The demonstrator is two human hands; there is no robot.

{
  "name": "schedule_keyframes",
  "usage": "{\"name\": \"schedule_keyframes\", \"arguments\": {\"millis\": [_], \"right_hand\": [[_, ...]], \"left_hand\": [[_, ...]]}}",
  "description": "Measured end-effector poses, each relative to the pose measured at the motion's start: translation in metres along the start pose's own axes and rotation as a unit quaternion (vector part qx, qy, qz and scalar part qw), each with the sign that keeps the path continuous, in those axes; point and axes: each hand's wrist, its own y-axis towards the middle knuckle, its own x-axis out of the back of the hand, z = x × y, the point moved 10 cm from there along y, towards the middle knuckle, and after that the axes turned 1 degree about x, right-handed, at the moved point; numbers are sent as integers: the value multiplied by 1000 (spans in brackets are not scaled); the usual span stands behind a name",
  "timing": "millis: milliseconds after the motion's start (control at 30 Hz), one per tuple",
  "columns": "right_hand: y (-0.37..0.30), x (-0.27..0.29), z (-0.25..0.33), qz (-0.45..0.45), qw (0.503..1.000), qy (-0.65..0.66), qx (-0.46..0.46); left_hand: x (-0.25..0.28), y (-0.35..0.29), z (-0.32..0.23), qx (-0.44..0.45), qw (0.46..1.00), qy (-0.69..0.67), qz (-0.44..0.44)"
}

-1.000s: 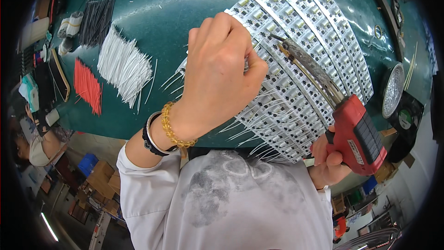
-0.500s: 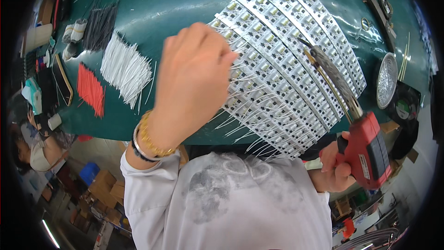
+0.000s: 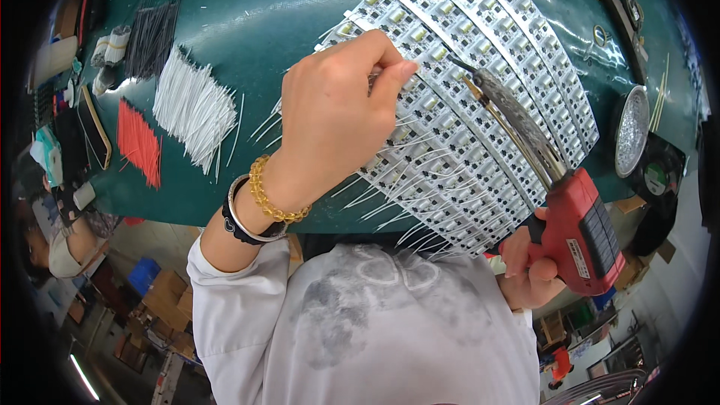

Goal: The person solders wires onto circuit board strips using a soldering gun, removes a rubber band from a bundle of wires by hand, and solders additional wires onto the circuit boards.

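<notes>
You have one red-and-black soldering gun, one round silver dish and, toward the left edge of the green desk, three thin-wire piles: black, white, red.

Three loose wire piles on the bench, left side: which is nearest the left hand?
The white pile. It lies between the left hand and the red pile; the black pile sits farther back and left.

On our green bench we are seeing red wires, white wires and black wires toward the left edge, LED circuit boards reaching the near edge, a silvery dish toward the right.
</notes>
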Motion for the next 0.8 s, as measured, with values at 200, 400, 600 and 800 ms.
{"name": "schedule_keyframes", "arguments": {"millis": [200,400,600,800], "right_hand": [[5,-1,-7,-48,997,-28,-52],[8,-9,-8,-89,990,-51,-94],[-10,-10,-38,114,951,150,-247],[7,-2,-10,-241,966,-32,-81]], "left_hand": [[3,-6,-9,-48,992,79,-87],[2,-7,-17,-87,982,126,-111],[3,-8,-18,-100,980,125,-116],[1,-7,-19,-103,980,120,-118]]}}
